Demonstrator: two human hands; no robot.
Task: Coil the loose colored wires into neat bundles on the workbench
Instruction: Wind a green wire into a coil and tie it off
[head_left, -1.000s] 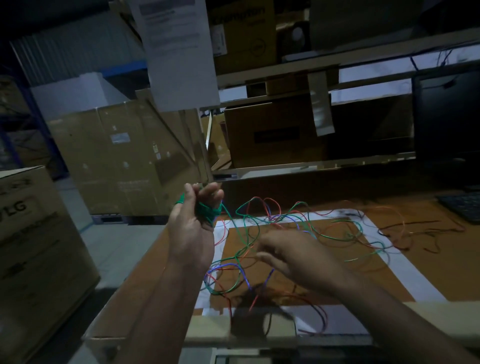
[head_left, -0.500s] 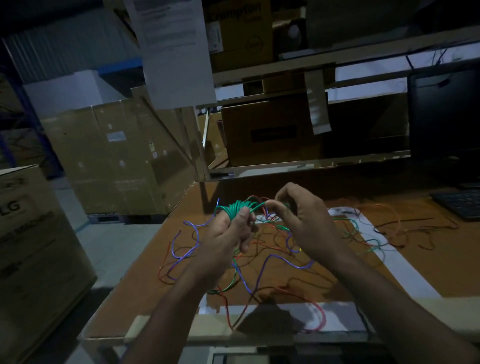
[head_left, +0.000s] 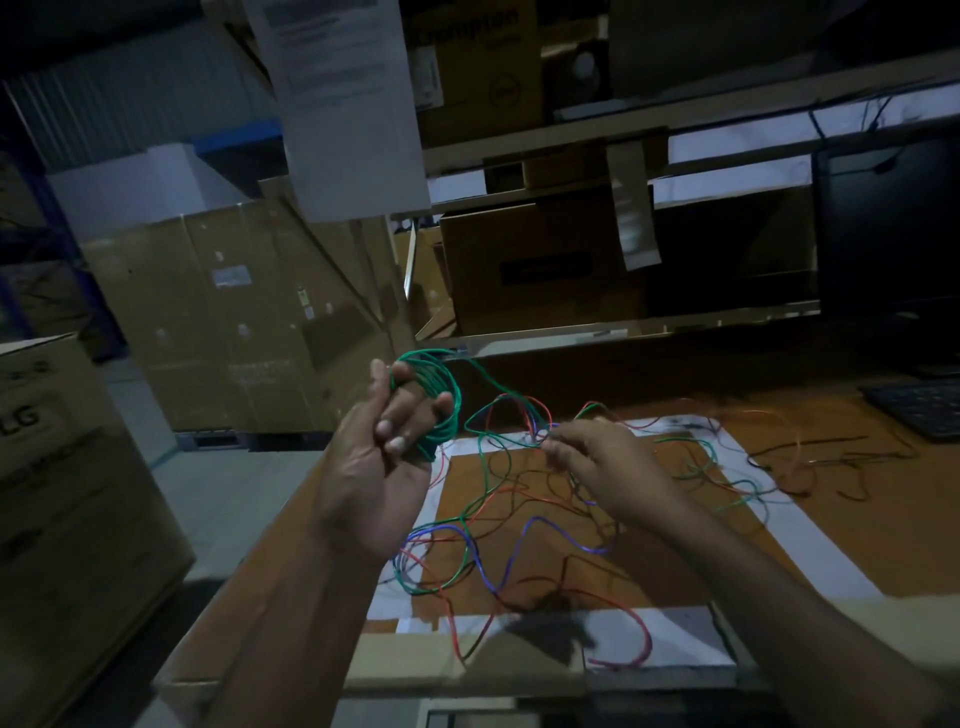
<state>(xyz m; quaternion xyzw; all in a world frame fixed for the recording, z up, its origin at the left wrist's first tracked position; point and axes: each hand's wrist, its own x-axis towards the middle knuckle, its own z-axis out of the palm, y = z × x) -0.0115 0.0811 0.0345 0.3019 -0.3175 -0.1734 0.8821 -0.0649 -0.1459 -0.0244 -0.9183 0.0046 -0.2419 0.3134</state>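
Dim warehouse bay, stacked cardboard cartons (head_left: 228, 317) behind, shelving above with a printed sheet (head_left: 345, 104) hanging down, dark monitor (head_left: 891, 228) and keyboard (head_left: 919, 410) at far right. Workbench (head_left: 857, 499) is brown-topped with white tape or paper strips marking a rectangle.

Left hand (head_left: 374, 467) raised above the bench's left edge, palm toward camera, fingers curled through a green wire coil (head_left: 439, 400), several turns looped round the fingers. Coil is in the air, not on the bench. A free green tail (head_left: 493, 387) runs from the coil down and right into the pile.

Right hand (head_left: 602, 462) low over the tangle, fingertips drawn together; looks like a pinch on a strand at the pile's top, probably the green one, but too dark and blurred to say which wire or whether it truly grips.

Loose wire tangle (head_left: 519, 530) lies spread on the bench: red, blue, green and dark strands crossing each other, one red loop (head_left: 628, 639) near the front edge. A separate dark/orange strand cluster (head_left: 826, 457) sits further right, apart from the main pile.

Progress, as judged: early. One green coil partly wound, tail not yet taken in, nothing tied off or laid down. No finished bundle visible on the bench. Left: finish green, free it from crossing strands, set it down, then red, blue, dark and the right-hand cluster. Snag risk where green passes under the other colours.
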